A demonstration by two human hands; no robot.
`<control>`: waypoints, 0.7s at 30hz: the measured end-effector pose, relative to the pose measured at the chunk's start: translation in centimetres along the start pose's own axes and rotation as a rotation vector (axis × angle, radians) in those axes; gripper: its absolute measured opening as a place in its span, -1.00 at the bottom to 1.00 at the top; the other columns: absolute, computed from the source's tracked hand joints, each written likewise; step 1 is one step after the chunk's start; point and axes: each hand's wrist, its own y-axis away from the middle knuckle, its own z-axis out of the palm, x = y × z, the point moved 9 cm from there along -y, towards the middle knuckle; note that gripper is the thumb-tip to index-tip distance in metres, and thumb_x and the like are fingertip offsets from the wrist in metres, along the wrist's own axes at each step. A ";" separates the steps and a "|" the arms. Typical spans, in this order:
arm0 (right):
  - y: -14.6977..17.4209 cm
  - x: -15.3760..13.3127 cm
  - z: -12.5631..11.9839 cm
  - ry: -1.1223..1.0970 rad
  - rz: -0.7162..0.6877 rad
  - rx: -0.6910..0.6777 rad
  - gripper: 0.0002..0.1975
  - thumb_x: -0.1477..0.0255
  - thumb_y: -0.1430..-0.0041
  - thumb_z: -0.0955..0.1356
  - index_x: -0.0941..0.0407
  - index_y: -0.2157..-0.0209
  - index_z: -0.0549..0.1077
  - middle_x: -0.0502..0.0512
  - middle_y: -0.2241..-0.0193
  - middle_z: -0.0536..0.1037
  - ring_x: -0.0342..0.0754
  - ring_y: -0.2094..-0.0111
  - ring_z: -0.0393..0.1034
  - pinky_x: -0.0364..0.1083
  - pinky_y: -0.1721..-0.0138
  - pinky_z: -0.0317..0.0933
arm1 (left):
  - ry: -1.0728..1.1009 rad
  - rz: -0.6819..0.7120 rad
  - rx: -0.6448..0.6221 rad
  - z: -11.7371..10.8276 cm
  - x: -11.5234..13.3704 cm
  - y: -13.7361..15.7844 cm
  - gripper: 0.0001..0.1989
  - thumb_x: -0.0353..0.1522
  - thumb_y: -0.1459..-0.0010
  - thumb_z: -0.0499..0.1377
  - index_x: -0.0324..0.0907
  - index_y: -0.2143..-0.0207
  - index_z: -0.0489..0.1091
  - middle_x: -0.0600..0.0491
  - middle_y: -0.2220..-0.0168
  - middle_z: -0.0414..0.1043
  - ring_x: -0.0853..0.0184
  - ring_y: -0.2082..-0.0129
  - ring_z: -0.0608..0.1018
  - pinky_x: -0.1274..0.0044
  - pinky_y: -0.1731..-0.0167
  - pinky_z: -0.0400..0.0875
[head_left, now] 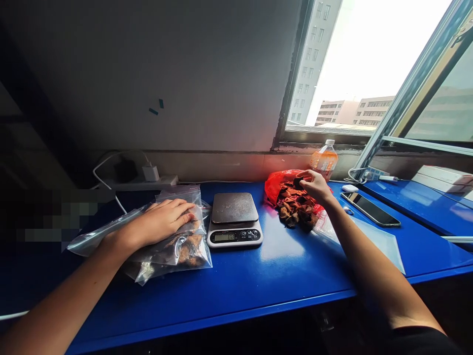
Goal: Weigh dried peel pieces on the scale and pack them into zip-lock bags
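My left hand [162, 222] rests with fingers stretched out on a pile of clear zip bags [162, 251], some holding brown dried pieces [192, 250]. Beside the pile, a small digital kitchen scale [235, 219] has a bare metal plate, and its display looks like zero. Right of it lies an open red plastic bag [275, 183], with dark brown dried pieces [295, 209] spilling onto the table. Above that heap, my right hand [316, 186] pinches one dark dried piece [297, 183] between thumb and fingers. What exactly the pieces are, I cannot tell.
An orange drink bottle [325, 159] stands behind the red bag. A phone [370, 208], a white earphone case [349, 188] and a clear plastic sheet [380, 244] lie to the right. At the back left, a charger [150, 172] sits on a power strip [162, 182] along the wall.
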 end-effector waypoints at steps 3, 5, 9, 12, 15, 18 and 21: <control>0.5 -1.2 1.1 -0.051 0.021 -0.058 -0.67 0.47 0.14 0.29 0.14 0.25 0.48 0.05 0.41 0.56 -0.12 0.46 0.42 -0.18 0.49 0.27 | -0.006 -0.004 0.004 -0.1 0.2 0.1 -0.36 -0.05 -0.28 -0.22 -0.10 -0.26 0.25 -0.02 -0.27 0.27 0.03 -0.25 0.30 0.20 -0.17 0.17; 0.8 -2.1 1.7 -0.057 0.002 -0.091 -0.67 0.48 0.15 0.28 0.14 0.26 0.49 0.05 0.40 0.56 -0.12 0.46 0.41 -0.18 0.50 0.27 | -0.006 -0.003 0.006 -0.1 0.2 0.1 -0.36 -0.06 -0.28 -0.22 -0.10 -0.26 0.25 -0.02 -0.27 0.27 0.04 -0.25 0.30 0.20 -0.17 0.17; 1.1 -2.2 2.3 -0.050 0.008 -0.107 -0.65 0.52 0.15 0.27 0.17 0.26 0.50 0.09 0.37 0.56 -0.11 0.46 0.40 -0.18 0.55 0.26 | -0.014 0.007 0.002 0.1 0.1 -0.1 -0.36 -0.05 -0.28 -0.22 -0.10 -0.27 0.24 -0.01 -0.28 0.27 0.06 -0.25 0.29 0.23 -0.18 0.16; 1.0 -1.4 2.2 -0.078 0.038 -0.105 -0.67 0.54 0.16 0.28 0.16 0.27 0.49 0.09 0.37 0.56 -0.11 0.46 0.42 -0.17 0.53 0.31 | -0.027 0.012 0.003 0.3 -0.2 -0.3 -0.36 -0.05 -0.28 -0.23 -0.08 -0.27 0.24 -0.01 -0.27 0.27 0.07 -0.25 0.29 0.24 -0.18 0.16; 1.0 -1.2 1.9 -0.102 0.038 -0.083 -0.72 0.56 0.17 0.29 0.14 0.33 0.49 0.08 0.37 0.58 -0.11 0.44 0.45 -0.16 0.45 0.37 | -0.040 0.023 0.005 0.3 -0.2 -0.4 -0.37 -0.05 -0.29 -0.23 -0.07 -0.27 0.23 0.00 -0.28 0.26 0.07 -0.25 0.29 0.23 -0.17 0.17; 1.3 -1.7 2.0 -0.104 0.029 -0.095 -0.73 0.55 0.18 0.29 0.14 0.35 0.49 0.08 0.38 0.57 -0.11 0.44 0.44 -0.16 0.46 0.37 | -0.034 0.023 0.002 0.4 -0.2 -0.5 -0.36 -0.05 -0.29 -0.23 -0.08 -0.28 0.22 -0.01 -0.28 0.25 0.05 -0.25 0.28 0.22 -0.17 0.17; 1.8 -2.8 2.0 -0.097 0.033 -0.107 -0.69 0.53 0.18 0.28 0.14 0.31 0.49 0.08 0.37 0.56 -0.13 0.49 0.39 -0.18 0.56 0.31 | -0.023 0.016 -0.014 0.4 -0.3 -0.5 -0.35 -0.05 -0.28 -0.23 -0.10 -0.29 0.20 -0.01 -0.29 0.24 0.04 -0.26 0.27 0.22 -0.17 0.17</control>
